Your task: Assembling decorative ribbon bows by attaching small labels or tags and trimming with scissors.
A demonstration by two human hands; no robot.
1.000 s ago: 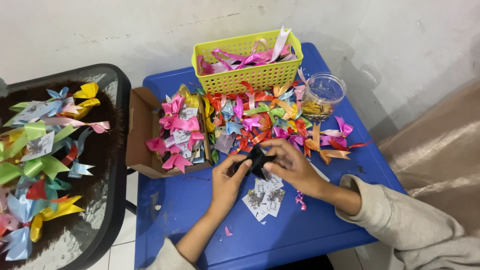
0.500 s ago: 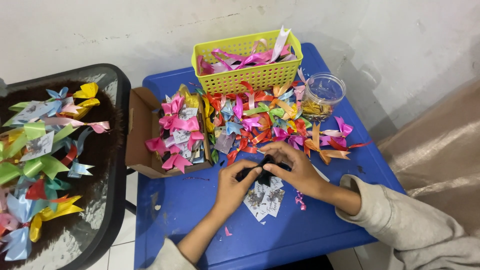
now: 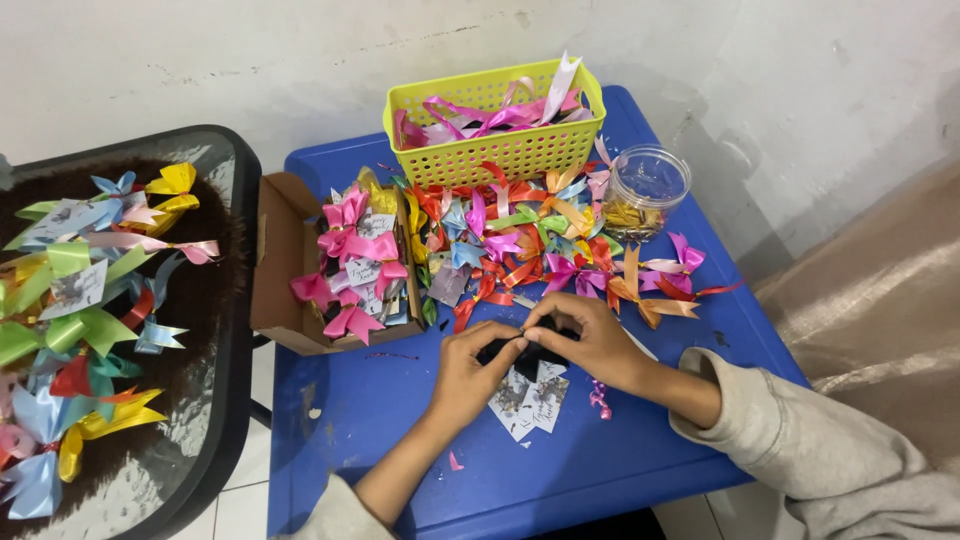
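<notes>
Black ribbon bow [image 3: 528, 352], near the blue table's [image 3: 400, 440] middle toward its front edge, pinched jointly by left hand [image 3: 470, 375] and right hand [image 3: 590, 342], above small printed cards [image 3: 530, 400]; multicoloured bows [image 3: 520, 240] heaped behind.

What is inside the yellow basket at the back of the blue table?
The yellow basket holds pink and white ribbons. What lies beneath them is hidden.
</notes>
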